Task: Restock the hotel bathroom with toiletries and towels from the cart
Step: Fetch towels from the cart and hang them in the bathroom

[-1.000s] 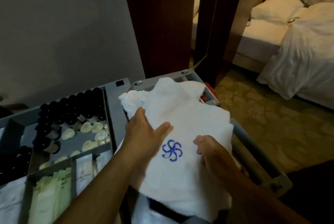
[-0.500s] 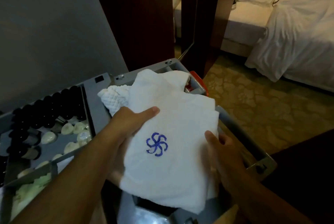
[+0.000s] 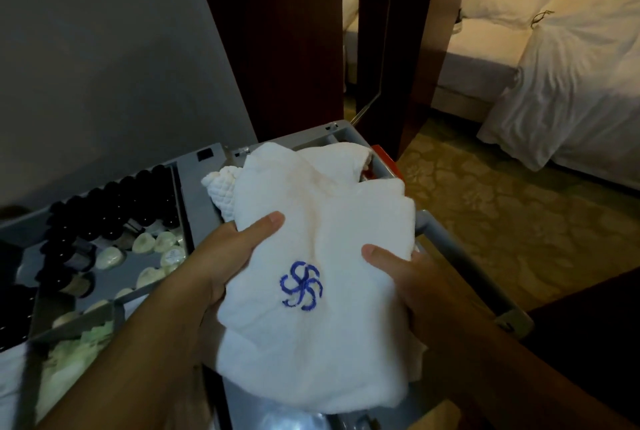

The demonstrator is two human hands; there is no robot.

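Folded towel (image 3: pixel 322 249) held two-handed just above the cart (image 3: pixel 199 187).
Left hand (image 3: pixel 221 266) and right hand (image 3: pixel 412 284) pinch its opposite side edges, thumbs on top, fingers hidden beneath; its long axis runs away between them, both hands equally near.

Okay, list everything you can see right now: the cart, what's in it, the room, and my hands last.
towel: one, white with a blue pinwheel emblem, folded, held over the cart's right side
quilted cloth: one, white, behind the towel's left corner
cart: one, grey, under the hands
small bottles: many, black caps, in rows in the left tray
round packets: several, pale green, in front of the bottles
sachets: a pile, pale green, lower left compartment
bed: one, white bedding, upper right
carpet: tan, patterned, right of the cart
door frame: dark wood, top centre
left hand: grips the towel's left edge, thumb on top
right hand: grips the right edge, thumb on top
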